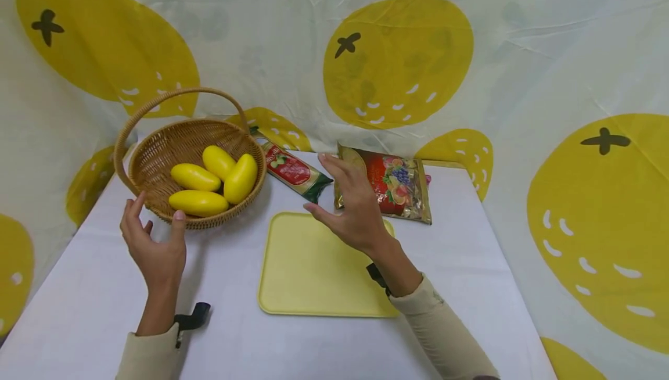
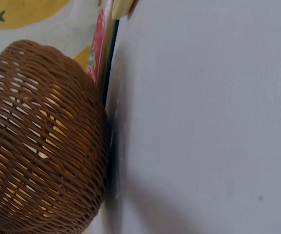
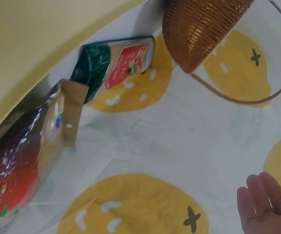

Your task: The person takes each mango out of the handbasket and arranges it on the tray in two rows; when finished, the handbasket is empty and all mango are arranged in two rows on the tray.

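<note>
My left hand (image 1: 157, 249) is at the near left side of a wicker basket (image 1: 151, 153), its fingers spread and loosely bent. Its thumb and a fingertip overlap the basket's front rim in the head view. Several yellow mangoes (image 1: 195, 201) lie inside the basket, toward its right. In the left wrist view the basket's woven side (image 2: 43, 141) fills the left part. My right hand (image 1: 355, 205) hovers over the far right part of a yellow tray (image 1: 313, 269), thumb and fingers apart, holding nothing. It overlaps a red and gold fruit-printed bag (image 1: 378, 185) in the head view.
A long red and green packet (image 1: 290, 168) lies between the basket and the bag. The basket's arched handle (image 1: 183, 90) stands up over it. A fruit-printed cloth (image 1: 496, 78) hangs behind the white table (image 1: 230, 333) and along its sides.
</note>
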### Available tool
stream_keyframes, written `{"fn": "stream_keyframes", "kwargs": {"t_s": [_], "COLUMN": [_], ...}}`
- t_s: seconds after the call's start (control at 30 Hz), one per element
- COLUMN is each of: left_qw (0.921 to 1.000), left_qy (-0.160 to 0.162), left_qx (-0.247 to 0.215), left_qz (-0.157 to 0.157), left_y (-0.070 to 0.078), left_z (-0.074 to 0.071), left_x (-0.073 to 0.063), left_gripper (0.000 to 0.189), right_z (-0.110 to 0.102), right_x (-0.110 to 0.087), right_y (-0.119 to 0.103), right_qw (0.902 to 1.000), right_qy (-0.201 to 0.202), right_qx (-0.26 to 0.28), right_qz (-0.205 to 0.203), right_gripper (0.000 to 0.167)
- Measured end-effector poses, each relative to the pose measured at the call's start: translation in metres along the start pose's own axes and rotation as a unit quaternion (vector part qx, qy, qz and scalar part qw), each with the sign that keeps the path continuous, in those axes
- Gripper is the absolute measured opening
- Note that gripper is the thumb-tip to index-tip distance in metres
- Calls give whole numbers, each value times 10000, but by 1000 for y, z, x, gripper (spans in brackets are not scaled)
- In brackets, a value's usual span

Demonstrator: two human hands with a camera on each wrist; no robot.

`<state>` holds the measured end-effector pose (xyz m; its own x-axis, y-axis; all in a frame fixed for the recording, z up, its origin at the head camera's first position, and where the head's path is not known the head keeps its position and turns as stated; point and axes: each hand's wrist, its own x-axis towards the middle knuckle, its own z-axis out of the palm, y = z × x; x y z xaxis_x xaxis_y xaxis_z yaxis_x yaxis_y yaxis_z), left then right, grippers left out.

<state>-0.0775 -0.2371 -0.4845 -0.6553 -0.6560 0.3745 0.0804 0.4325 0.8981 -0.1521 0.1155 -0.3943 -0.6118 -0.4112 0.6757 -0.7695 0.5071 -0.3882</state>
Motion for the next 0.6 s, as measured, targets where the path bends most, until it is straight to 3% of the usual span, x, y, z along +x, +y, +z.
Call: {"fn": "stream_keyframes", "kwargs": {"t_s": [0.13,0.27,0.6], "left_qw": [9982,9940,9909], "left_qy": [-360,-741,-1027], "left_qx": [-175,-423,-635], "left_qz": [-452,-684,-593], "left_y": [-7,-11,-14], "left_z": [-2,-3,-3], "left_x": [3,4,1], "left_gripper": [71,76,81], "right_z": [11,21,57], "right_x": [7,14,31], "right_y": [-8,-16,-30], "right_qw": [9998,9992,9967], "right_qy": [-80,-184,-381], "right_qx": [139,304,623], "right_qz": [-75,-170,-355], "right_gripper": [93,91,86]}}
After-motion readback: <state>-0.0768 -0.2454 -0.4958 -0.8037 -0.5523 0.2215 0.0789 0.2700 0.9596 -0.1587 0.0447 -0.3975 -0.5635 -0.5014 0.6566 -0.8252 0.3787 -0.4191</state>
